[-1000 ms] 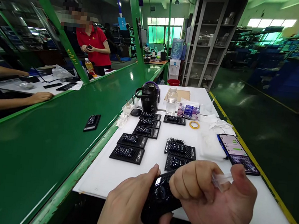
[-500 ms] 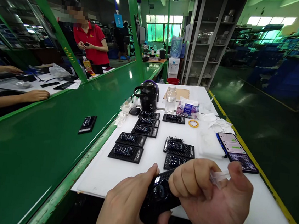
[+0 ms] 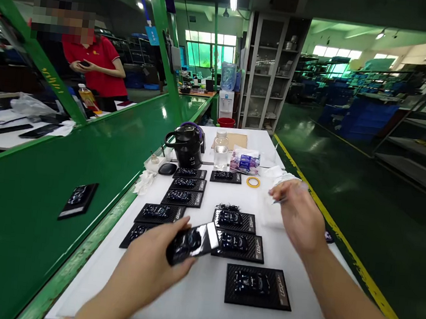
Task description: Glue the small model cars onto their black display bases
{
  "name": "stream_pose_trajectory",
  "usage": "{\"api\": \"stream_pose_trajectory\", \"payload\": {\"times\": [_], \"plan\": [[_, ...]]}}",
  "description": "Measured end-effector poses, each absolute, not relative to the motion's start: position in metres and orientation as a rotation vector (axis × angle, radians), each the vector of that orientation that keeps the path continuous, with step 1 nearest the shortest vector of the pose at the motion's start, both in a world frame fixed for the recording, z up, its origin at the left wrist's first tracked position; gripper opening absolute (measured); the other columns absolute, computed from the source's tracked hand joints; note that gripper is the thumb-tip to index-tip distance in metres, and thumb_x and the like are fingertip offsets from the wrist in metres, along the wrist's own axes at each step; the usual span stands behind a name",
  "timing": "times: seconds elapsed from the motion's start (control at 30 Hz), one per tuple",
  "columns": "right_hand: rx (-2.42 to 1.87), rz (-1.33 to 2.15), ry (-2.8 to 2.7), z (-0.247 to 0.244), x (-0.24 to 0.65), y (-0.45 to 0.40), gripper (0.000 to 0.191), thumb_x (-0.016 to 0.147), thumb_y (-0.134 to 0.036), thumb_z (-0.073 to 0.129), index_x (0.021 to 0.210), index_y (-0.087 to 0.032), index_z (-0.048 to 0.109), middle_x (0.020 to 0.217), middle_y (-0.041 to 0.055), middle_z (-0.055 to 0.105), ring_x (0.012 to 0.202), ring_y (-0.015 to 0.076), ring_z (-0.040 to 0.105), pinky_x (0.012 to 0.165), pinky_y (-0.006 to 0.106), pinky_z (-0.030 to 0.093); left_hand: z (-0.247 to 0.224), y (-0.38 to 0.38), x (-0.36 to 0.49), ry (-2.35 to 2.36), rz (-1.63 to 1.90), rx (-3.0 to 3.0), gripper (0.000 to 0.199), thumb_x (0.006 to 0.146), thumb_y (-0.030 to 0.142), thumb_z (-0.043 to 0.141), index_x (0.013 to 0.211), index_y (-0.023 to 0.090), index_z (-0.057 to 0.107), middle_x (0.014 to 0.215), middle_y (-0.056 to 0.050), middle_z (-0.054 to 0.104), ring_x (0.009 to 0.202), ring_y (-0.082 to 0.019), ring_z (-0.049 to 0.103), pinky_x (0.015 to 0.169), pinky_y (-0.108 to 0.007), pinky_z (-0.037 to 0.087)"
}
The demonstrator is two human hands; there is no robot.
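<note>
My left hand (image 3: 154,260) is closed round a dark model car on a black base (image 3: 188,244), tilted above the table, its light label strip facing right. My right hand (image 3: 301,212) is raised over a white pad (image 3: 271,214), fingertips pinched together. A small thin thing shows at those fingertips, too blurred to name. Another model car on a textured base (image 3: 253,284) lies at the near right of the table. Two more, a far one (image 3: 234,243) and its neighbour (image 3: 231,219), sit beyond my left hand, with black bristly scraps (image 3: 229,208) behind.
On the white table (image 3: 190,299) stand a black jug (image 3: 187,146), a clear bottle (image 3: 221,152), a tissue pack (image 3: 245,162) and a yellow tape roll (image 3: 253,182). Several model cars line the left side. One lies on the green conveyor (image 3: 78,200). A co-worker in red (image 3: 103,64) stands beyond.
My right hand has left the model car and moved forward over the white pad. My left hand has shifted left with its car. The view has turned right, revealing the near right car.
</note>
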State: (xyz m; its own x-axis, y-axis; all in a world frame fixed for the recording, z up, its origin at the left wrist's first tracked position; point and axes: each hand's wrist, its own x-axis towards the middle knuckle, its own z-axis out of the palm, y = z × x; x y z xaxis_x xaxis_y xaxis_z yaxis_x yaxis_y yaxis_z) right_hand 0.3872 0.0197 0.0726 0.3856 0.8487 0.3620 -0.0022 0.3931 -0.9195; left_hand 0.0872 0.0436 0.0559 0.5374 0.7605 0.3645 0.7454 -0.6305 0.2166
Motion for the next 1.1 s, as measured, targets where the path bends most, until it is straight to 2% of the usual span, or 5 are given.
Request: {"api": "stream_pose_trajectory", "payload": {"times": [0.2, 0.4, 0.6, 0.8, 1.1], "plan": [[-1.379, 0.615, -0.916, 0.013, 0.455, 0.077, 0.045, 0.077, -0.065, 0.060, 0.075, -0.021, 0.057, 0.076, 0.0058, 0.065, 0.076, 0.0219, 0.059, 0.075, 0.037, 0.049, 0.079, 0.142, 0.161, 1.140, 0.344, 2.709, 0.066, 0.078, 0.046, 0.070, 0.136, 0.019, 0.054, 0.128, -0.011, 0.066, 0.117, -0.032, 0.061, 0.100, -0.044, 0.048], [-1.400, 0.203, -0.824, 0.010, 0.444, 0.048, 0.052, 0.076, -0.052, 0.068, 0.114, -0.021, 0.051, 0.116, 0.0101, 0.058, 0.107, 0.0247, 0.057, 0.091, 0.040, 0.046, 0.056, 0.202, 0.225, 0.932, 0.154, 2.769, 0.065, 0.076, 0.043, 0.075, 0.134, 0.020, 0.055, 0.127, -0.011, 0.066, 0.116, -0.030, 0.062, 0.098, -0.043, 0.049], [-1.608, 0.236, -1.840, 0.052, 0.404, 0.036, 0.015, 0.087, -0.020, 0.052, 0.088, -0.022, 0.067, 0.086, 0.0040, 0.066, 0.080, 0.0179, 0.061, 0.077, 0.030, 0.046, 0.040, 0.209, 0.235, 0.851, 0.175, 2.779, 0.060, 0.080, 0.031, 0.072, 0.135, 0.017, 0.053, 0.130, -0.013, 0.063, 0.118, -0.027, 0.060, 0.102, -0.044, 0.046], [-1.882, 0.456, -2.012, 0.041, 0.370, 0.091, 0.018, 0.083, -0.023, 0.058, 0.084, -0.021, 0.076, 0.089, 0.0074, 0.074, 0.085, 0.0223, 0.066, 0.073, 0.030, 0.045, 0.078, 0.179, 0.177, 0.911, 0.303, 2.756, 0.041, 0.091, 0.028, 0.055, 0.131, 0.020, 0.055, 0.133, -0.008, 0.061, 0.123, -0.023, 0.055, 0.108, -0.037, 0.041], [-2.019, 0.463, -2.053, 0.035, 0.359, 0.105, 0.014, 0.079, -0.017, 0.060, 0.078, -0.021, 0.073, 0.086, 0.0082, 0.073, 0.077, 0.0216, 0.066, 0.065, 0.028, 0.041, 0.090, 0.094, 0.023, 1.219, -0.019, 2.678, 0.044, 0.070, 0.028, 0.073, 0.112, 0.022, 0.060, 0.116, -0.008, 0.058, 0.109, -0.030, 0.054, 0.096, -0.043, 0.044]]}}
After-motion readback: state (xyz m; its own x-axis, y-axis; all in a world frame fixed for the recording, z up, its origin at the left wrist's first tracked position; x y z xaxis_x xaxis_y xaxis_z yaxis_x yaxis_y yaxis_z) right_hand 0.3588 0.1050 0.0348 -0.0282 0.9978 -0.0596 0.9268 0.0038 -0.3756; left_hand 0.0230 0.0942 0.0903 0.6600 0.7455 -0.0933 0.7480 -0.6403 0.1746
